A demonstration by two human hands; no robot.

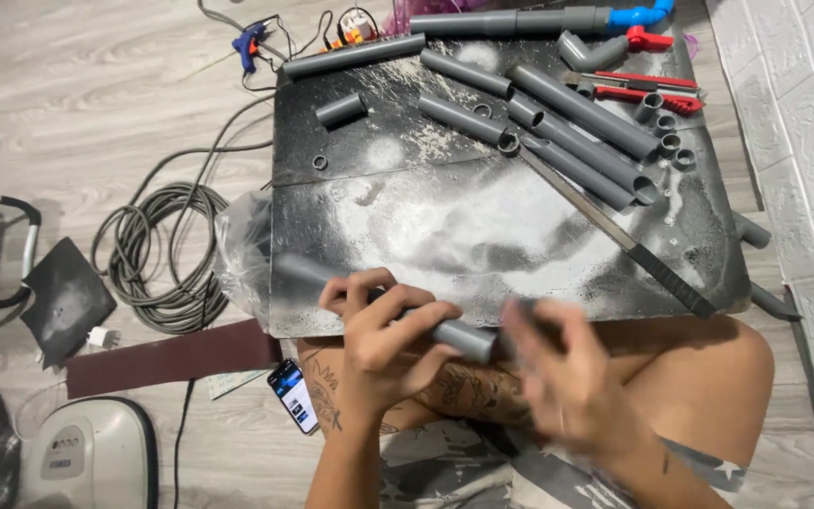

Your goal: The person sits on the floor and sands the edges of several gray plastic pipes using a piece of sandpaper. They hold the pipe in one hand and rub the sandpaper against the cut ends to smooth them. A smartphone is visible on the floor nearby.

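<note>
Left hand (pixel 383 335) gripping grey pipe (pixel 426 320) | right hand (pixel 567 377) blurred, grip unclear | dusty board (pixel 482 226)

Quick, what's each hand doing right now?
Left hand: closed around a grey pipe.
Right hand: blurred at the pipe's end; grip cannot be told.

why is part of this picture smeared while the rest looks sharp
Head view: the right hand is motion-blurred, its fingers streaked; the left hand and the grey pipe in its grip are only slightly soft; the pipes on the black board stay crisp under even light.
</note>
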